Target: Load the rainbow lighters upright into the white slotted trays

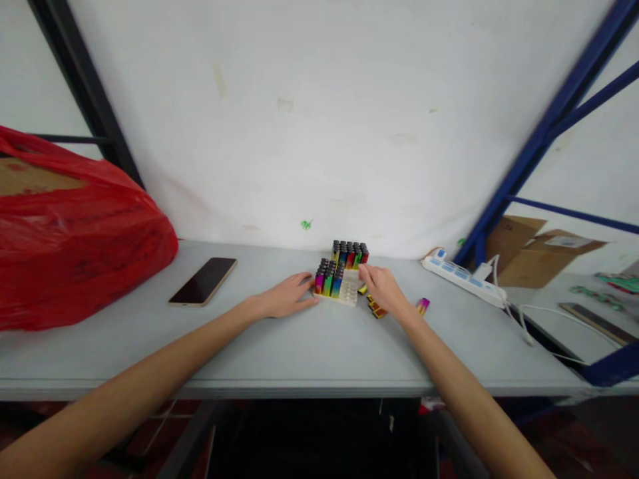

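A small white tray [349,291] stands on the table with rows of colourful lighters [328,283] upright in its left part; its right part shows bare slots. Behind it, close to the wall, is a second block of upright lighters [351,253]. My left hand [287,297] rests on the table at the tray's left side, fingers apart, fingertips at its edge. At the tray's right side, my right hand [380,286] has its fingers curled together, and what they hold is hidden. Several loose lighters [376,308] lie beneath and beside it, and a purple one [423,305] lies farther right.
A dark phone [204,282] lies on the left of the table [299,352], near a large red plastic bag [80,246]. On the right are a white power strip [464,278] with cables, a blue metal frame [549,130] and a cardboard box [544,256]. A white wall rises behind.
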Tool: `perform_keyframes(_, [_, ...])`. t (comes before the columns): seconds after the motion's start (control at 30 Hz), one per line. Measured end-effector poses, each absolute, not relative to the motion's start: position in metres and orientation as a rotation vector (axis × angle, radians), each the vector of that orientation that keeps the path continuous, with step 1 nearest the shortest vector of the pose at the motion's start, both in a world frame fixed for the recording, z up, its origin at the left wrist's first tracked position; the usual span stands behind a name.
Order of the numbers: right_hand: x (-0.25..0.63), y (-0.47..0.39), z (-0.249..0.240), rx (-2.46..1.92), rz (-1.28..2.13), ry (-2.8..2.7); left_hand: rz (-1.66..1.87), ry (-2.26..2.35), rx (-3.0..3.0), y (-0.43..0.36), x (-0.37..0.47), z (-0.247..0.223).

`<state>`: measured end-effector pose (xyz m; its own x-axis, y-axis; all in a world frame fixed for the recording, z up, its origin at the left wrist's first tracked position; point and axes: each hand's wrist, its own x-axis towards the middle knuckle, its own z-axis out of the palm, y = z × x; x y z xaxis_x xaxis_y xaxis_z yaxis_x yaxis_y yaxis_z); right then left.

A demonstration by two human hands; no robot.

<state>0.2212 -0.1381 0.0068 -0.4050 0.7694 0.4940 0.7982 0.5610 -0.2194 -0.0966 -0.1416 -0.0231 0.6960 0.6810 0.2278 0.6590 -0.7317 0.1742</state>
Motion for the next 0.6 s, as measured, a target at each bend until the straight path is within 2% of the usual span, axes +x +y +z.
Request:
perform_keyframes(0.17, [0.265,-0.114,-0.003,-1.417,-0.236,-2.154,0.488,1.092,2.806,-0.140,-0.098,-0.026])
perform_keyframes(0.37, [0.285,-0.109,-0.003,-1.395,0.035,-2.405,0.484,1.102,2.807,-0.141,-0.097,-0.025])
perform_keyframes(0.6, [0.296,-0.119,0.015,-1.439,0.144,-2.434,0.478,1.105,2.824,-0.144,-0.095,-0.021])
